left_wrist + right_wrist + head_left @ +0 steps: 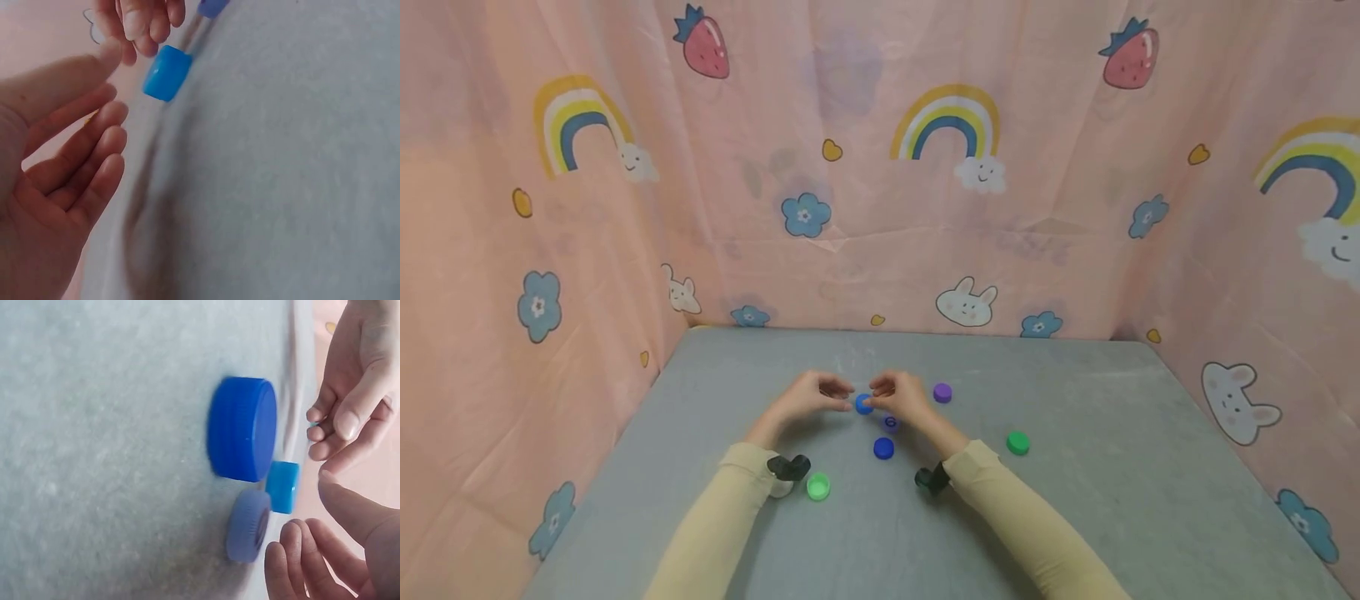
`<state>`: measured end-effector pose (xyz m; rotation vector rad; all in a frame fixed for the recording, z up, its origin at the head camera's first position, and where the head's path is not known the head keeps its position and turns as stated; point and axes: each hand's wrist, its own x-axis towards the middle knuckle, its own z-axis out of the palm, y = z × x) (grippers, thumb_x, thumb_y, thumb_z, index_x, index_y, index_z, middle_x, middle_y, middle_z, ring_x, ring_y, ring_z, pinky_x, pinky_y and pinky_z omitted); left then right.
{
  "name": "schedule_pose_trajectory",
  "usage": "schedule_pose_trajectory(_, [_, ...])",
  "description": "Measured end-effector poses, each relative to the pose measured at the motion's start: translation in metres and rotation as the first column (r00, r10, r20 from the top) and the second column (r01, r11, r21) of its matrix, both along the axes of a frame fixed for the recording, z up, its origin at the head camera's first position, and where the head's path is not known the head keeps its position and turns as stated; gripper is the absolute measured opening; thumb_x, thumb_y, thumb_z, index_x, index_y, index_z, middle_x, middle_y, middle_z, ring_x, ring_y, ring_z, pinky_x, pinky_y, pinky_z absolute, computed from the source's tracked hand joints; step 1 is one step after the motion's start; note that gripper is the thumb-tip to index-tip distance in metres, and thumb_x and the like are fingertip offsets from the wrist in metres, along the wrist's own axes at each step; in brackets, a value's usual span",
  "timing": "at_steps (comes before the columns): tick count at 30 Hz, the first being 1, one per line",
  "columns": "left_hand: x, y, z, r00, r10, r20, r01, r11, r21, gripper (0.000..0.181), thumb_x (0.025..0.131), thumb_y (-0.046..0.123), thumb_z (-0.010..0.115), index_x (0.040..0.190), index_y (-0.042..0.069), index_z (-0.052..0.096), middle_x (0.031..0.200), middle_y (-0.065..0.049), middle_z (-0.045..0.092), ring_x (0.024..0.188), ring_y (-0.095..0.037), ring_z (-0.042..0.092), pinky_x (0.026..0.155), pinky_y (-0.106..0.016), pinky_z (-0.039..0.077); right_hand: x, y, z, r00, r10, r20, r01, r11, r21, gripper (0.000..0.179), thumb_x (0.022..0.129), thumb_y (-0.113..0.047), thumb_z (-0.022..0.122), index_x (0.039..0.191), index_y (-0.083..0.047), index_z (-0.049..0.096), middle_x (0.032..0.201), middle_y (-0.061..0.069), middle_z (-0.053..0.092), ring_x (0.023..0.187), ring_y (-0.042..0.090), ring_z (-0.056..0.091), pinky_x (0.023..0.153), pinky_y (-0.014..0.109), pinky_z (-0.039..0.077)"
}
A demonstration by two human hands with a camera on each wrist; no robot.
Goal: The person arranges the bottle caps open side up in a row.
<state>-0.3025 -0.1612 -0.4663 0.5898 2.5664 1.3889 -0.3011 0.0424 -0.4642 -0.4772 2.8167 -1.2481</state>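
Observation:
A light blue bottle cap [864, 404] sits on the table between my two hands. My left hand [812, 396] is just left of it, fingers loosely bent and holding nothing. On the other side my right hand [904, 398] hovers with relaxed fingers, its thumb overlapping the cap in the head view. In the left wrist view the light blue cap [167, 73] stands apart from the fingers of both hands. The right wrist view has a dark blue cap [242, 429] and a pale purple cap [248, 526] near the light blue one.
A purple cap [942, 392] lies beyond the right hand, and a green cap [1018, 442] farther right. Near the left wrist is a light green cap [818, 487], with a whitish round thing [781, 487] partly under the wrist camera. Pink patterned curtains [880, 183] enclose the grey table.

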Motion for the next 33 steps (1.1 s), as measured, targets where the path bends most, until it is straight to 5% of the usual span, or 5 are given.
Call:
schedule_pose_trajectory(3, [-0.016,0.001,-0.019,1.000,0.004,0.000,-0.004,1.000,0.004,0.034,0.069,0.029,0.075,0.099,0.014,0.066,0.089,0.002,0.066,0.080,-0.009,0.060,0.072,-0.025,0.048,-0.003,0.000,-0.004,1.000,0.011,0.026,-0.011,1.000,0.012,0.032,0.069,-0.020,0.075,0.095,-0.005,0.064,0.087,0.008,0.066,0.078,0.017,0.062,0.068,0.027,0.050])
schedule_pose_trajectory(6, [-0.020,0.005,-0.025,1.000,0.008,0.012,-0.008,1.000,-0.004,0.032,0.069,0.027,0.075,0.098,0.015,0.066,0.087,0.002,0.066,0.079,-0.010,0.061,0.071,-0.026,0.048,-0.005,0.000,-0.007,0.999,0.026,0.045,-0.027,0.999,0.026,0.034,0.067,-0.017,0.077,0.095,-0.005,0.064,0.087,0.008,0.066,0.076,0.015,0.062,0.067,0.026,0.050])
schedule_pose_trajectory(21, [-0.013,0.013,-0.025,0.995,0.081,0.061,-0.078,0.996,-0.050,0.024,0.071,0.020,0.074,0.093,0.013,0.068,0.086,0.002,0.066,0.078,-0.010,0.059,0.070,-0.026,0.047,-0.005,-0.007,-0.012,0.998,0.031,0.051,-0.035,0.994,0.099,0.029,0.067,-0.014,0.077,0.093,-0.005,0.066,0.082,0.005,0.065,0.072,0.012,0.057,0.063,0.023,0.047])
schedule_pose_trajectory(33, [-0.016,0.013,-0.026,0.996,0.083,0.032,-0.081,0.995,-0.056,0.021,0.070,0.023,0.074,0.089,0.015,0.069,0.084,0.003,0.066,0.077,-0.009,0.058,0.069,-0.026,0.046,-0.006,-0.009,-0.009,0.998,0.026,0.062,-0.034,0.992,0.123,0.029,0.069,-0.016,0.075,0.095,-0.006,0.065,0.085,0.005,0.064,0.075,0.013,0.057,0.065,0.025,0.047])
